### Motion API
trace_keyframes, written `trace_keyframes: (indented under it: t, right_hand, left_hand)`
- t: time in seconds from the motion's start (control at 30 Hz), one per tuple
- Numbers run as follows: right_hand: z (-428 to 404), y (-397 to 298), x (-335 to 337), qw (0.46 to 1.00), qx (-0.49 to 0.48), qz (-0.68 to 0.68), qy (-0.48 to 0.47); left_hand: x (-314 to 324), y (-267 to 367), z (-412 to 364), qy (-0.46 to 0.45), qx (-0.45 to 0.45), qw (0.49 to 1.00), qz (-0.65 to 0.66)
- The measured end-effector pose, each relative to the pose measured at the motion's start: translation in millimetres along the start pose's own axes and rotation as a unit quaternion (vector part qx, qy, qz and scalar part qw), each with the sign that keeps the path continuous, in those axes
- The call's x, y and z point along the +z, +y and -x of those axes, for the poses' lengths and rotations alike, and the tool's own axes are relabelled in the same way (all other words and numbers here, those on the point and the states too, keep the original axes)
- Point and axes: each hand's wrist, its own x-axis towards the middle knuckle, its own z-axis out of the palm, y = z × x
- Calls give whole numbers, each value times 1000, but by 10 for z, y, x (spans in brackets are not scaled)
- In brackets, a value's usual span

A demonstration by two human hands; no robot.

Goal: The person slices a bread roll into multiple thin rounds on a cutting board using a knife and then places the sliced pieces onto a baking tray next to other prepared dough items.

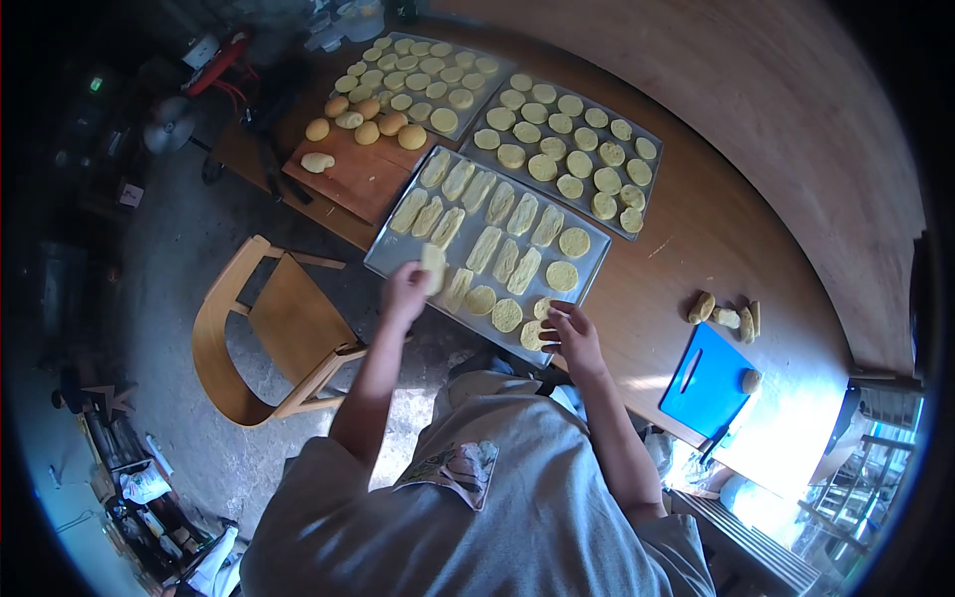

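Note:
My left hand point(405, 295) pinches an elongated slice of bread point(433, 267), slightly blurred, above the near-left edge of a metal baking tray point(399, 250). On that tray lie rows of long bread slices point(484, 250) and several round slices point(562, 276). At the tray's near-right edge is my right hand point(576, 339), its fingers apart beside a round slice point(532, 336). The fingertips overlap that slice's edge in the view; whether they touch it is unclear.
Two more trays of round slices, a right one point(653, 183) and a left one point(498, 67), stand farther back. Whole buns point(412, 136) sit by a reddish-brown board point(351, 175). At right are a blue cutting board point(701, 380), a knife point(715, 444) and bread pieces point(726, 318). A wooden chair point(291, 321) stands left.

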Motion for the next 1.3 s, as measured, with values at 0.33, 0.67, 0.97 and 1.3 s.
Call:
trace_keyframes:
  t: [0.33,0.67,0.97,1.3]
  right_hand:
    - [95,327,-680,986,52,-109,116]
    - [265,474,-974,974,48,-120,187]
    - [544,596,-1253,940,55,-14,336]
    - [1225,1573,-2645,842,-29,14,539]
  left_hand:
    - [-273,-425,-635,-7,-45,983,-176]
    - [-26,-373,-667,-31,20,971,-238]
    - [138,13,-477,154,117,958,-210]
    - [2211,1794,1067,-196,384,902,-38]
